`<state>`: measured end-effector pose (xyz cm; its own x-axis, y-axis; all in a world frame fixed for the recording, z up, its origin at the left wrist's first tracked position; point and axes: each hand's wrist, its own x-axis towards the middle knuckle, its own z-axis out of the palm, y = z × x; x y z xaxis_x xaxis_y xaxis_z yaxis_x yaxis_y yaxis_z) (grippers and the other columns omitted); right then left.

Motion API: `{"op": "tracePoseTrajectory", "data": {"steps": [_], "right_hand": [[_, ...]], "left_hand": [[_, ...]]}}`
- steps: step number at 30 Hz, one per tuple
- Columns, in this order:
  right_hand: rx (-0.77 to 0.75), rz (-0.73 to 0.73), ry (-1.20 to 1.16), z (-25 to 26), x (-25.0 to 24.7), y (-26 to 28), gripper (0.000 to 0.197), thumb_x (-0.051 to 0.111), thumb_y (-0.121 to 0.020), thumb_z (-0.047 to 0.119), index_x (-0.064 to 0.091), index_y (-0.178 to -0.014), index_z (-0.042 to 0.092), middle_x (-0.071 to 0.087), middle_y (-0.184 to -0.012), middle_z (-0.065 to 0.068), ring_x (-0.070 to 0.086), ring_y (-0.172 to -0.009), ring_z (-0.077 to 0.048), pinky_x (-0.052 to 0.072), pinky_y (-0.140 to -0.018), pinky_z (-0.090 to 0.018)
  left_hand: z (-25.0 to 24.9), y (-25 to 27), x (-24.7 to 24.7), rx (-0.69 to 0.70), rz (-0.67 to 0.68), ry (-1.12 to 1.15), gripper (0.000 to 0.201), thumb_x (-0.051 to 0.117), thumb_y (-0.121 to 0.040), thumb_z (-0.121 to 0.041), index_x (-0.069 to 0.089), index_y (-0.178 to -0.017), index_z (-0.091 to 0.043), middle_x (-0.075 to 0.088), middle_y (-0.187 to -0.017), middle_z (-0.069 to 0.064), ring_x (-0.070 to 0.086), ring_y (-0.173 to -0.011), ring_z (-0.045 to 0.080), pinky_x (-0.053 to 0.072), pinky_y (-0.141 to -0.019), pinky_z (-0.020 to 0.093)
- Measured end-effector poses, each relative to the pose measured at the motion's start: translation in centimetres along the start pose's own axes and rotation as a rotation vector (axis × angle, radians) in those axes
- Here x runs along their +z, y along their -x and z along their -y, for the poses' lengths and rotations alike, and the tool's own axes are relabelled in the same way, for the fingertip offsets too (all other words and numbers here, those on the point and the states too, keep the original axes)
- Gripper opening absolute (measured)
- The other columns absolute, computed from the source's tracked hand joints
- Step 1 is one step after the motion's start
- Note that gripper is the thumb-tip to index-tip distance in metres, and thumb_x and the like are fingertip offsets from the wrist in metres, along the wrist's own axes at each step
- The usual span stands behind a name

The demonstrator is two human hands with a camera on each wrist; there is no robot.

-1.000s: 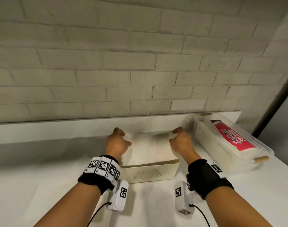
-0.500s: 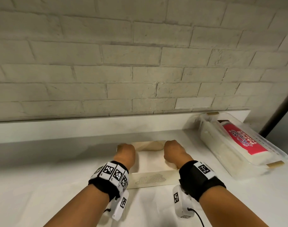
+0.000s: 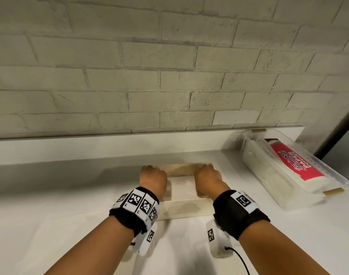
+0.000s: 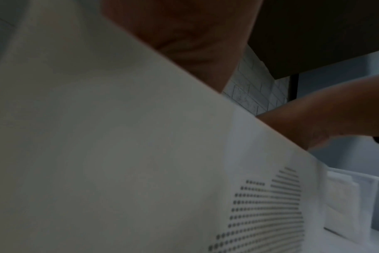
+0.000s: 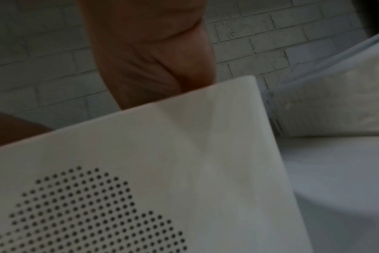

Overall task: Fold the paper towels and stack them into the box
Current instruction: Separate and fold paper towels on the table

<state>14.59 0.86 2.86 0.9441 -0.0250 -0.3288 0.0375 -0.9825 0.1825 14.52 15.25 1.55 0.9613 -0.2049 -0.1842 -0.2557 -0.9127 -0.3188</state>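
A cream box with a dotted cloud pattern on its front wall stands on the white table. White paper towel lies inside it. My left hand and right hand both reach down into the box, left at the left side, right at the right side, knuckles up. Their fingers are hidden below the hands and the box rim. In the left wrist view the box wall covers my left hand below the palm. The right wrist view shows the box wall hiding my right hand the same way.
A clear plastic container holding a pack of paper towels with a red label sits at the right, near the table's edge. A brick wall and a white ledge run behind the box. Bare white tabletop lies to the left.
A second ago both hands held a towel up over the box's far edge. They have come down and toward me into the box, with the towel now lying inside.
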Motion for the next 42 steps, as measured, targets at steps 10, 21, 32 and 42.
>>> {"op": "tracePoseTrajectory", "data": {"steps": [10,21,32,42], "right_hand": [[-0.143,0.046,-0.166,-1.5,-0.1,1.5,0.031,0.054,-0.087,0.017,0.060,-0.117,0.008,0.058,-0.119,-0.010,0.056,-0.108,-0.027,0.048,-0.087,-0.032],[-0.048,-0.253,-0.555,-7.3,-0.7,12.7,0.034,0.065,-0.086,0.024,0.060,-0.119,0.022,0.065,-0.107,0.001,0.057,-0.105,-0.016,0.041,-0.088,-0.022],[0.162,-0.009,-0.656,-10.6,9.5,18.2,0.033,0.069,-0.082,0.022,0.060,-0.114,0.024,0.056,-0.096,0.008,0.052,-0.090,-0.009,0.047,-0.085,-0.025],[0.161,0.018,-0.659,-10.2,12.0,18.5,0.034,0.070,-0.081,0.030,0.060,-0.113,0.025,0.057,-0.096,0.009,0.056,-0.095,-0.011,0.047,-0.088,-0.026]], "left_hand": [[-0.3,1.6,-1.3,0.013,0.061,0.066,0.023,0.042,-0.092,-0.018,0.061,-0.106,-0.016,0.063,-0.113,0.002,0.057,-0.107,0.019,0.030,-0.101,0.034],[-5.3,8.2,-3.5,0.216,-0.166,0.496,0.028,0.056,-0.090,-0.028,0.059,-0.117,-0.023,0.063,-0.117,-0.002,0.057,-0.109,0.022,0.043,-0.085,0.030],[-12.7,10.6,2.7,0.225,0.090,0.522,0.048,0.058,-0.087,-0.033,0.045,-0.125,-0.008,0.048,-0.127,0.012,0.045,-0.120,0.028,0.039,-0.094,0.032],[-13.3,9.7,4.2,0.092,0.081,0.720,0.046,0.066,-0.081,-0.018,0.049,-0.122,-0.008,0.054,-0.124,0.013,0.051,-0.117,0.028,0.044,-0.095,0.032]]}}
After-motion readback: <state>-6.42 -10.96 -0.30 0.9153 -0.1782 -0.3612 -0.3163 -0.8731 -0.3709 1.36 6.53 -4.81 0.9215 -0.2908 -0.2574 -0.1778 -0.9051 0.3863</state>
